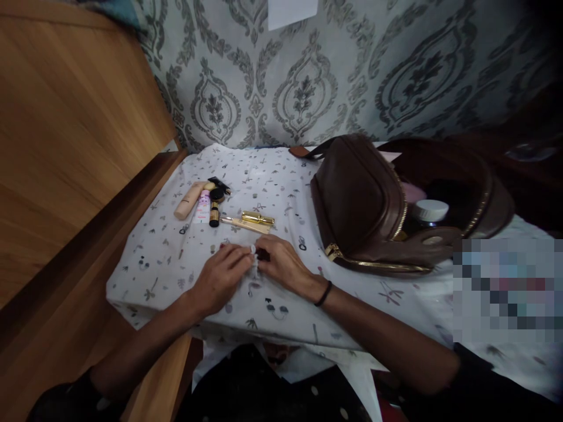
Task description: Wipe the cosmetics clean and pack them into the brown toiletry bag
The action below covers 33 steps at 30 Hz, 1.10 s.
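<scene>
My left hand (pixel 224 275) is closed, its fingertips pinching a small white object (pixel 254 251) with a rounded end. Curled towards it from the other side, my right hand (pixel 284 264) is closed at the same object; the fingers hide most of it, so its kind is unclear. Just beyond the fingertips lie a shiny gold lipstick tube (pixel 257 218) and a slim cream-coloured stick (pixel 250 226). Further left are a beige squeeze tube (pixel 189 201), a small pink-and-white container (pixel 203 208) and a black-and-gold bottle (pixel 214 215). A dark flat item (pixel 220 185) rests behind these.
A brown leather bag (pixel 352 199) stands unzipped at the right, a white-lidded container (pixel 431 211) inside it. The patterned white cloth (pixel 281 319) covers the table. A wooden panel (pixel 74 99) rises at the left, and a patterned wall (pixel 303 94) is behind.
</scene>
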Each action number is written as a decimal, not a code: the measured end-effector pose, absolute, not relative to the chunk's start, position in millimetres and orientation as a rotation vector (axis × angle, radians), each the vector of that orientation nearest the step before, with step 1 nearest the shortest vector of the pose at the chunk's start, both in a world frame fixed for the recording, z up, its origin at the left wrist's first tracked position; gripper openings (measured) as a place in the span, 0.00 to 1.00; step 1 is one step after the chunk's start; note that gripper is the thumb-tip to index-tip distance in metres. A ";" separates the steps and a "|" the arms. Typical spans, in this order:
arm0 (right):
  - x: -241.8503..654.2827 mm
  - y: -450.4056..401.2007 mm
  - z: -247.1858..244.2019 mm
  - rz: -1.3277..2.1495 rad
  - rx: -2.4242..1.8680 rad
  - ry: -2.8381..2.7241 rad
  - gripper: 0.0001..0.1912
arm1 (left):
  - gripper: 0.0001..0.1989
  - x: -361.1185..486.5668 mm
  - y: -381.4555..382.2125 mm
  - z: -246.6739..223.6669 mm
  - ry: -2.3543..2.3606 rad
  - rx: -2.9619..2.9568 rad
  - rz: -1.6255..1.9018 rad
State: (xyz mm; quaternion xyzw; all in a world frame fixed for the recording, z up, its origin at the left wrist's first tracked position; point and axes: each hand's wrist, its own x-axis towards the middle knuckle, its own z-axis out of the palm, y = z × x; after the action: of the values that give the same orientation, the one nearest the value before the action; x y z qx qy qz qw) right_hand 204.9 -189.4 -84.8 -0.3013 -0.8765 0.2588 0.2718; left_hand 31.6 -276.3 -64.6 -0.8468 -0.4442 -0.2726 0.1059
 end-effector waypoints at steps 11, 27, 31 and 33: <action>205.8 -191.6 -82.2 0.765 -0.804 -2.314 0.12 | 0.12 -26.4 -262.8 -71.3 -1.732 -2.356 -0.868; 205.0 -188.8 -85.4 0.673 -0.818 -2.361 0.05 | 0.15 29.8 -273.1 -63.4 -1.365 -2.500 -0.736; 205.1 -189.1 -83.3 0.739 -0.844 -2.350 0.04 | 0.13 13.0 -263.0 -64.0 -1.565 -2.435 -0.728; 205.4 -190.2 -81.4 0.756 -0.870 -2.345 0.03 | 0.12 1.2 -258.1 -64.2 -1.669 -2.398 -0.755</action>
State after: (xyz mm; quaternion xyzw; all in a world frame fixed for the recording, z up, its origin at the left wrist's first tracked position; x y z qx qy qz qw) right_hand 205.4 -190.2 -81.4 -0.3212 -0.8663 0.2795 0.2613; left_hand 1.2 -258.1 -64.2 -0.7932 -0.5520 -0.2496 0.0620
